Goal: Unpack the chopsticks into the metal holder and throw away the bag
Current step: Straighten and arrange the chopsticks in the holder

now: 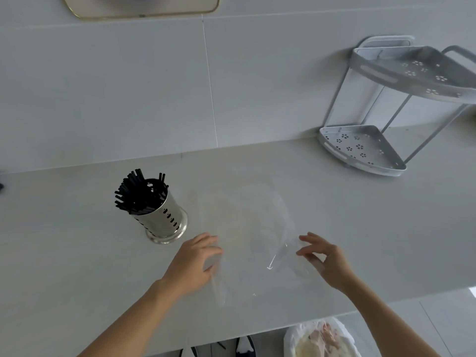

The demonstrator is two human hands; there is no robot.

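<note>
A shiny perforated metal holder (164, 217) stands on the white counter (77, 240), with a bundle of black chopsticks (137, 194) upright in it. A clear plastic bag (247, 228), hard to make out against the counter, lies flat just right of the holder. My left hand (194, 261) grips the bag's left edge with curled fingers. My right hand (324, 258) pinches the bag's right edge between fingers and thumb. Both hands are at the bag's near end.
A grey two-tier corner rack (360, 148) stands at the back right against the tiled wall. Below the counter's front edge, at bottom right, a bin lined with a white bag (319, 341) holds some waste.
</note>
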